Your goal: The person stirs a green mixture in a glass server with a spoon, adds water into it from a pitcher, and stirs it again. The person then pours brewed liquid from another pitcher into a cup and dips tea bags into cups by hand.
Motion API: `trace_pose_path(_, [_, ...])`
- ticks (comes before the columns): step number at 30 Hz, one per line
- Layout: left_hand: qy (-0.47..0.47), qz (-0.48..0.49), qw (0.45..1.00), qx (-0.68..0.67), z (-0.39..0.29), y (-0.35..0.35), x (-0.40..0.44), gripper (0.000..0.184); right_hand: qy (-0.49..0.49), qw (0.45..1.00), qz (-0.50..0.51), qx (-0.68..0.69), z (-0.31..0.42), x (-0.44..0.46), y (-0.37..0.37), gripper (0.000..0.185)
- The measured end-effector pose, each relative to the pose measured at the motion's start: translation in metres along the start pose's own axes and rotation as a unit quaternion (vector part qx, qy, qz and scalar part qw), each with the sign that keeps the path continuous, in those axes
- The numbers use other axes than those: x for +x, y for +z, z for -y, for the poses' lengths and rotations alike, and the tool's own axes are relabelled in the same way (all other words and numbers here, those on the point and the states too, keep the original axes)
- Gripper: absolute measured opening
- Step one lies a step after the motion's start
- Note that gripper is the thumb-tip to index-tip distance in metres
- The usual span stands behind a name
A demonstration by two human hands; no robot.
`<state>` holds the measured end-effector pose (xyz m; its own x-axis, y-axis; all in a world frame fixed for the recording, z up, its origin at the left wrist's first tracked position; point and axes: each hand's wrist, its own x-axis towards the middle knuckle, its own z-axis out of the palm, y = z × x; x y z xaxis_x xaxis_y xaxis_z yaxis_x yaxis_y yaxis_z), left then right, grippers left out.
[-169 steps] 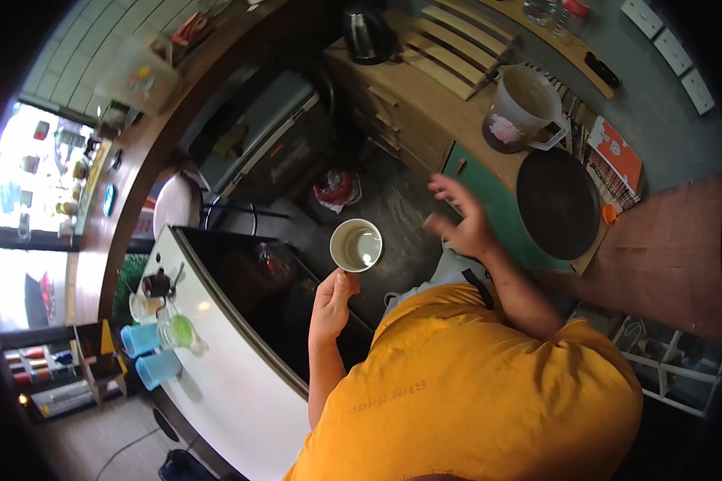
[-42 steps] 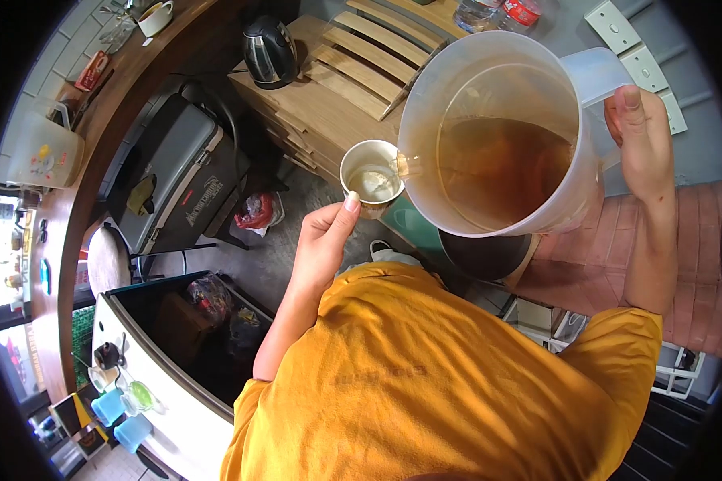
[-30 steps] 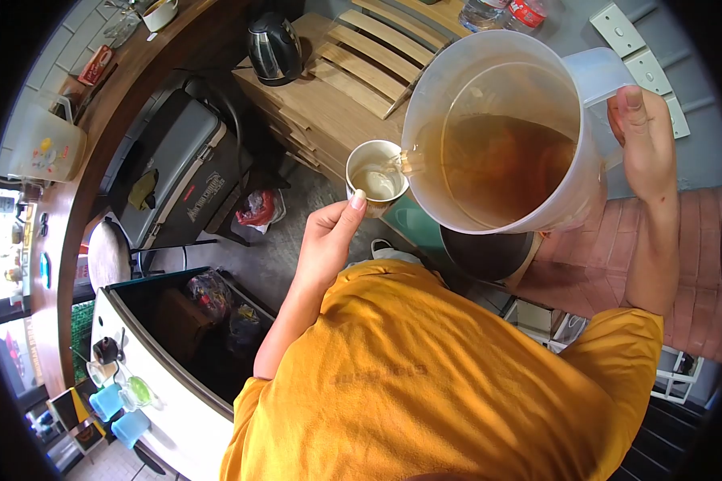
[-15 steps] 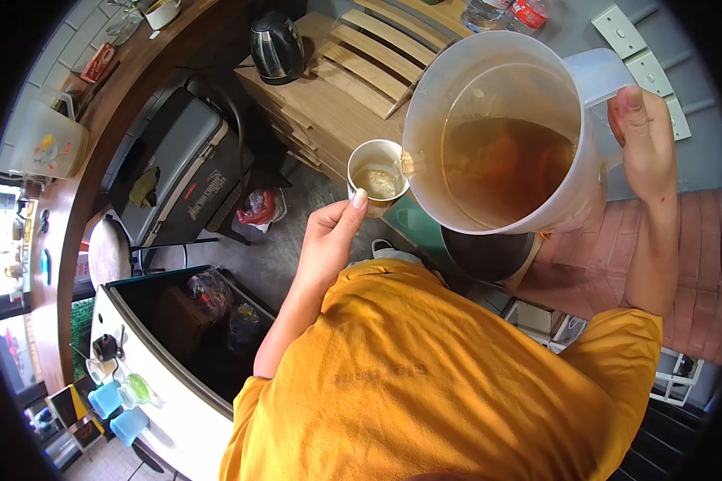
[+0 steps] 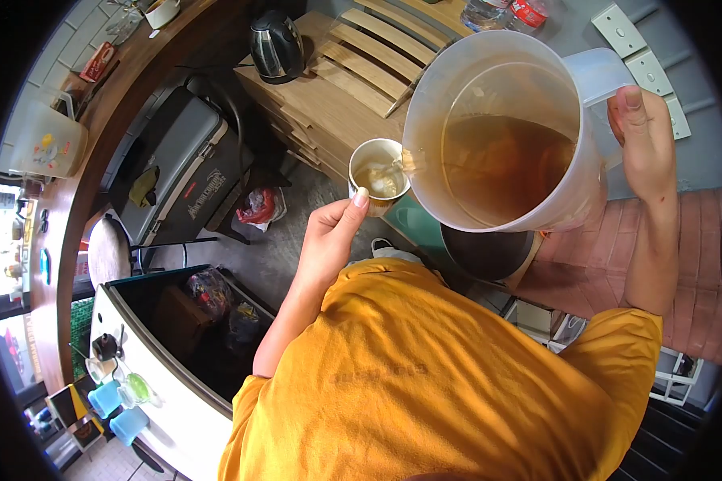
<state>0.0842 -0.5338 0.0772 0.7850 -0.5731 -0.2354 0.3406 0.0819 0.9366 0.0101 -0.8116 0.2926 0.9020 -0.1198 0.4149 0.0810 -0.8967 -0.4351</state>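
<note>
My right hand (image 5: 646, 144) is wrapped round the handle of a large translucent plastic pitcher (image 5: 501, 48). The pitcher is tipped toward the left, with brown liquid (image 5: 505, 168) inside. From its spout a thin stream runs into a small paper cup (image 5: 367, 147), which has a white inside. My left hand (image 5: 337, 228) grips the cup's near rim, thumb on top; its other fingers are partly hidden. Pale, bubbly liquid shows inside the cup. The spout is right beside the cup's rim; whether they touch, I cannot tell.
A black kettle (image 5: 277, 50) stands on the wooden cabinet (image 5: 341, 120) beyond the cup. Plastic bottles (image 5: 528, 14) are behind the pitcher. On the left are a dark cooler box (image 5: 172, 160) and an open chest (image 5: 168, 377) holding bags. A round dark surface (image 5: 485, 252) lies below the pitcher.
Liquid keeps flowing from the pitcher into the cup, and the surface in the cup looks different where the stream lands. Both hands have barely moved.
</note>
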Motion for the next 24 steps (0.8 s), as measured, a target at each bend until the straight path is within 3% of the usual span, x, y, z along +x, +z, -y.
trace_pose_path(24, [-0.002,0.0,1.0,0.003,0.001,0.002,-0.002,0.043,-0.014,1.0,0.001,0.012,0.003,-0.002,0.002,0.055])
